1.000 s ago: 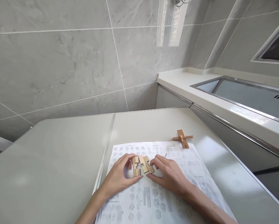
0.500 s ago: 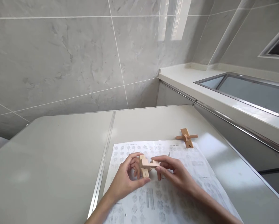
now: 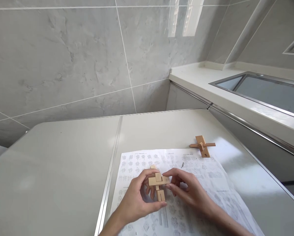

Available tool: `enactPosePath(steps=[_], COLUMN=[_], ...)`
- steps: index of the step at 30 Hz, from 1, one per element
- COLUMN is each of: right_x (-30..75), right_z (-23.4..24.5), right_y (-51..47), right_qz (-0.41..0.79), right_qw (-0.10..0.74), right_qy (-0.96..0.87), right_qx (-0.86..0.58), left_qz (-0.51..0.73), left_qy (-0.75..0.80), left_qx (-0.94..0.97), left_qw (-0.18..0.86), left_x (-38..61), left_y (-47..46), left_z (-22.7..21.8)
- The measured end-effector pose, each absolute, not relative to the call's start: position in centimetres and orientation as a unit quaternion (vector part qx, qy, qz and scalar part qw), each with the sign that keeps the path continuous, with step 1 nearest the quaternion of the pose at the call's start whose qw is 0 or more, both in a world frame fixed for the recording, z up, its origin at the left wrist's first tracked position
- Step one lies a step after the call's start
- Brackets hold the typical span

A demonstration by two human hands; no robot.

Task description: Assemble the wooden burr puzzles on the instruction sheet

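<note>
Notched wooden puzzle pieces point(image 3: 157, 184) are joined in a small cross, held up just above a printed instruction sheet point(image 3: 206, 183). My left hand point(image 3: 134, 200) grips the cross from the left, thumb under its lower end and fingers curled behind it. My right hand point(image 3: 188, 190) pinches the right arm of the cross with fingertips. A second small assembled wooden cross point(image 3: 202, 145) lies on the table beyond the sheet's far right corner, away from both hands.
The pale grey table point(image 3: 51, 164) has a metal seam point(image 3: 111, 170) running front to back beside the sheet. Grey tiled wall stands behind. At the right a white counter point(image 3: 206, 82) with a steel sink point(image 3: 267, 90) sits higher than the table.
The pieces lay side by side on the sheet under my fingers a second ago. Now both hands hold them up, interlocked in a cross and turned upright. The view has tilted slightly.
</note>
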State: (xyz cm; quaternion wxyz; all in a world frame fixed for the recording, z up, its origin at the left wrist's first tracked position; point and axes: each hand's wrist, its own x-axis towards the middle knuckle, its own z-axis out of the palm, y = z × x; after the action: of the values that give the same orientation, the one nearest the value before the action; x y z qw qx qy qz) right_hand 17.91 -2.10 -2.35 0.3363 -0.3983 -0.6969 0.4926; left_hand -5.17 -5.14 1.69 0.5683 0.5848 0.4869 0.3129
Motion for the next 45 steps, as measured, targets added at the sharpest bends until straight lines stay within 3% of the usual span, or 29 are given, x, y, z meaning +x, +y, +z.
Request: enactPosePath(steps=[13, 29, 45], right_x=[17.85, 17.62, 17.49], right_z=[-2.11, -2.37, -2.28], right_y=[-2.20, -2.42, -2.51], right_qz=[0.423, 0.503, 0.494], right_qw=[0.346, 0.330, 0.345], right_qy=[-0.746, -0.692, -0.696], right_qx=[-0.382, -0.399, -0.390], left_qz=[0.313, 0.326, 0.328], left_qy=[0.488, 0.486, 0.486], left_qx=[0.601, 0.591, 0.583], left_qw=[0.550, 0.555, 0.562], left_x=[-5.29, -5.01, -5.27], left_y=[-5.15, -5.02, -5.29], left_z=[1.76, 2.01, 1.72])
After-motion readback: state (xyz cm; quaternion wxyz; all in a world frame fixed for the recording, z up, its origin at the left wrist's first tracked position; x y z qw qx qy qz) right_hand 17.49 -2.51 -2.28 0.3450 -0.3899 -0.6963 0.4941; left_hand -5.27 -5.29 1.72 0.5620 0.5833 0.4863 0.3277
